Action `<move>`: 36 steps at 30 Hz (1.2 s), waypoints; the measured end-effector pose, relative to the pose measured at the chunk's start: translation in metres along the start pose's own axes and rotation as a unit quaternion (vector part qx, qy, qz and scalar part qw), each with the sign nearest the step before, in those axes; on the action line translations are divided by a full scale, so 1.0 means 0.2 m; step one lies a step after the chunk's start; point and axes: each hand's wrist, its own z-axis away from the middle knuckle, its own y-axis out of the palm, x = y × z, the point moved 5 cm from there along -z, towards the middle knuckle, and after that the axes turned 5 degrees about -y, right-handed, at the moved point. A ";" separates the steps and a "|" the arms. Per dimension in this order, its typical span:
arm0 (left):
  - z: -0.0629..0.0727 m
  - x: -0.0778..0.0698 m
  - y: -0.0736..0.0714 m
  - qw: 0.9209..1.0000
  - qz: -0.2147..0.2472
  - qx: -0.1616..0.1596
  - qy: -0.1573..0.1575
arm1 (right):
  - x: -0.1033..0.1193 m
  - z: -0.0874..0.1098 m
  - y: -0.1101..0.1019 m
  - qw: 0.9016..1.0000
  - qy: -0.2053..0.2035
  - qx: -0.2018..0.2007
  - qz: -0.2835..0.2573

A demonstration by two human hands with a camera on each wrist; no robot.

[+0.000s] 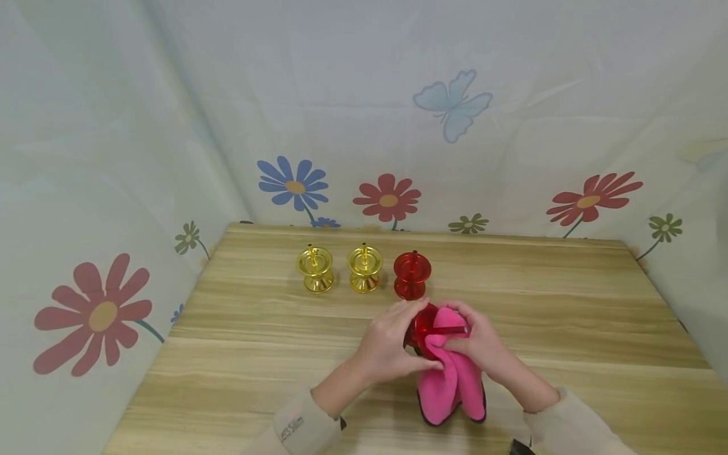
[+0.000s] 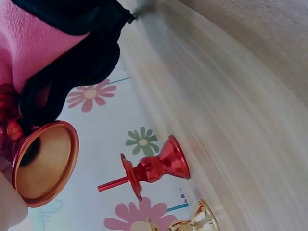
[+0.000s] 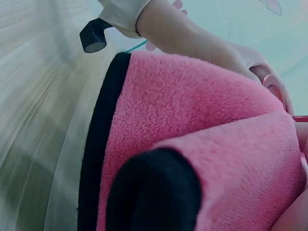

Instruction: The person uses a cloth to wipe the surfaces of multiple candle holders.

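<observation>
My left hand (image 1: 387, 346) grips a shiny red candle holder (image 1: 422, 327), tipped on its side with its thin stem pointing right. In the left wrist view the hollow underside of its base (image 2: 52, 161) shows. My right hand (image 1: 480, 341) pinches a pink plush cloth with black edging (image 1: 446, 387) against the holder's stem and dish. Folds of the cloth (image 3: 168, 101) hang below the fingers and hide most of the right hand in the right wrist view. Just beyond the hands, a matching red candle holder (image 1: 412, 270) stands upright.
Two gold candle holders, one at the left (image 1: 315, 265) and one in the middle (image 1: 364, 265), stand in a row with the upright red one on the wood-grain table (image 1: 239, 354). A white curtain (image 1: 352, 114) printed with flowers and a butterfly hangs behind and at the sides.
</observation>
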 end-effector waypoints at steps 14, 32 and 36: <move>0.00 -0.03 -0.03 0.995 0.038 0.092 0.015 | 0.04 -0.01 0.00 0.995 -0.070 0.039 0.060; -0.03 0.02 -0.06 0.988 0.111 0.086 -0.070 | 0.08 0.01 -0.02 0.996 -0.072 0.053 0.030; -0.02 0.01 -0.07 0.991 0.112 0.043 -0.064 | 0.10 0.02 -0.04 0.997 -0.062 0.036 0.037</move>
